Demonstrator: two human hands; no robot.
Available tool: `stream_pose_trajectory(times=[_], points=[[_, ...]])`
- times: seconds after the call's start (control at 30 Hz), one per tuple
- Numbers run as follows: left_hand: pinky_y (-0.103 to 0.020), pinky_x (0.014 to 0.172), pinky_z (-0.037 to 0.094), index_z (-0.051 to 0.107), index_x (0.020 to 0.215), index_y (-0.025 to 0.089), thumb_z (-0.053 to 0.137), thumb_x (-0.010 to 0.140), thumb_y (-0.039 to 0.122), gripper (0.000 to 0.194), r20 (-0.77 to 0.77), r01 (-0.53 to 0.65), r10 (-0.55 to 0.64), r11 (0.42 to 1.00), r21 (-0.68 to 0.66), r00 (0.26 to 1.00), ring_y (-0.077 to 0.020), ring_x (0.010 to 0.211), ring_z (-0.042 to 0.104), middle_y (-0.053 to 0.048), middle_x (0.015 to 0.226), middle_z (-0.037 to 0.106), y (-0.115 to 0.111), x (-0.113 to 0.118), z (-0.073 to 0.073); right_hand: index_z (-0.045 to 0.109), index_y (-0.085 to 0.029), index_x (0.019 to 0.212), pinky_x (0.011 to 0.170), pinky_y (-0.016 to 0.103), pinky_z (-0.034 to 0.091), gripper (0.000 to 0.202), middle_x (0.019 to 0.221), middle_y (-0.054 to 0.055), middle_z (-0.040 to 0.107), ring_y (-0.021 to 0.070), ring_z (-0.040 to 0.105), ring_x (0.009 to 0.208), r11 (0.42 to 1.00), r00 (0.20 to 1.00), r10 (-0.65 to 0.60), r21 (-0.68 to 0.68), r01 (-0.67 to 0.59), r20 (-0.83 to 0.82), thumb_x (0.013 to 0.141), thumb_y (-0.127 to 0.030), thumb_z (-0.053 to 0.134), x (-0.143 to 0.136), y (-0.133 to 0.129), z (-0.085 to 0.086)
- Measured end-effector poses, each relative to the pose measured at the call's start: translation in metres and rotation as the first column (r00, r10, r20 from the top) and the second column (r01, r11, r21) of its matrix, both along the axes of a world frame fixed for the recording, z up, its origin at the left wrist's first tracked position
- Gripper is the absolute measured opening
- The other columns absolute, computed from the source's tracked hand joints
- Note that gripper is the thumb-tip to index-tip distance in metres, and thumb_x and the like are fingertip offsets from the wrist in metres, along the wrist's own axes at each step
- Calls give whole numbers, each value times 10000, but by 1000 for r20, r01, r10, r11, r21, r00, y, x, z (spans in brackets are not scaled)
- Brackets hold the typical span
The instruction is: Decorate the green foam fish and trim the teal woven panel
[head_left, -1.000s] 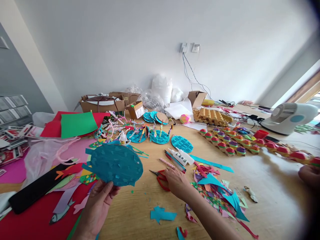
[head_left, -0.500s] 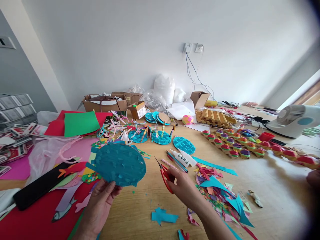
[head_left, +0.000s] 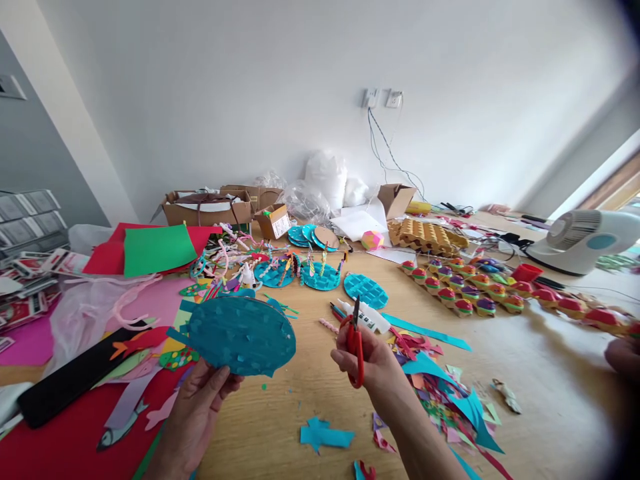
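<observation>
My left hand (head_left: 213,393) grips the lower edge of a blue oval disc (head_left: 240,333) with small paper flaps on its face and strips sticking out at its left side. Red-handled scissors (head_left: 356,350) are in my right hand (head_left: 367,357), their dark blades pointing up and away. The scissors and the disc are apart. Beyond my right hand lie white glue bottles (head_left: 370,317) and a few pencils. Below, on the wooden table (head_left: 280,427), rests a blue paper scrap (head_left: 326,433).
Coloured paper scraps (head_left: 440,400) lie to the right, egg-carton strips (head_left: 465,287) behind them. A white fan (head_left: 585,240) stands far right, near another person's hand (head_left: 623,357). More blue discs (head_left: 365,290), cardboard boxes (head_left: 205,210) and paper sheets (head_left: 160,250) sit farther back and left.
The scissors have turned in my right hand from pointing up-left to nearly straight up, and the hand has shifted slightly right. The disc has tilted a little in my left hand.
</observation>
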State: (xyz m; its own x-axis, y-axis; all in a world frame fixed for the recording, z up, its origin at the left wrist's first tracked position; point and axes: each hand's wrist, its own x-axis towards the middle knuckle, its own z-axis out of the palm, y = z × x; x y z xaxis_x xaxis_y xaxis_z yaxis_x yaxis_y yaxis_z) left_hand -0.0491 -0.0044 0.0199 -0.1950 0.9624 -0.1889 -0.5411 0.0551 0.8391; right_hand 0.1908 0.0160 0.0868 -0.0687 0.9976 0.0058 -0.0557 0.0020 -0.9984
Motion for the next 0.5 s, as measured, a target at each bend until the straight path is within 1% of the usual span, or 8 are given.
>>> stream_pose_trajectory(times=[0.13, 0.23, 0.33, 0.5], points=[[-222, 547, 501, 680, 736, 193, 795, 503, 243, 264, -52, -14, 14, 1000, 3, 999, -144, 579, 608, -6, 663, 683, 2, 2, 6, 554, -174, 696, 415, 185, 295, 266, 545, -52, 465, 64, 380, 474, 999, 1000, 15, 52, -15, -7, 564, -325, 729, -11, -3, 13], [-229, 517, 487, 679, 681, 180, 812, 447, 268, 283, -93, -29, 27, 1000, -13, 995, -149, 540, 597, -9, 609, 673, 4, 4, 12, 577, -177, 700, 440, 200, 347, 252, 615, -16, 540, 90, 454, 523, 994, 1000, 5, 108, -6, 9, 581, -352, 714, -20, -1, 19], [-237, 523, 487, 679, 663, 176, 815, 429, 277, 289, -114, -28, 26, 999, -21, 993, -151, 536, 595, -10, 605, 672, 5, 4, 15, 585, -174, 702, 492, 216, 393, 227, 637, -8, 559, 112, 502, 581, 990, 1000, -2, 144, -3, 30, 594, -339, 697, -26, 1, 20], [-238, 536, 489, 676, 680, 176, 810, 446, 277, 288, -123, -27, 25, 1000, -13, 992, -153, 556, 598, -9, 619, 672, 5, 3, 14, 573, -169, 699, 519, 221, 404, 219, 637, -16, 547, 108, 495, 580, 988, 999, 3, 157, -9, 38, 599, -324, 691, -31, 4, 14]])
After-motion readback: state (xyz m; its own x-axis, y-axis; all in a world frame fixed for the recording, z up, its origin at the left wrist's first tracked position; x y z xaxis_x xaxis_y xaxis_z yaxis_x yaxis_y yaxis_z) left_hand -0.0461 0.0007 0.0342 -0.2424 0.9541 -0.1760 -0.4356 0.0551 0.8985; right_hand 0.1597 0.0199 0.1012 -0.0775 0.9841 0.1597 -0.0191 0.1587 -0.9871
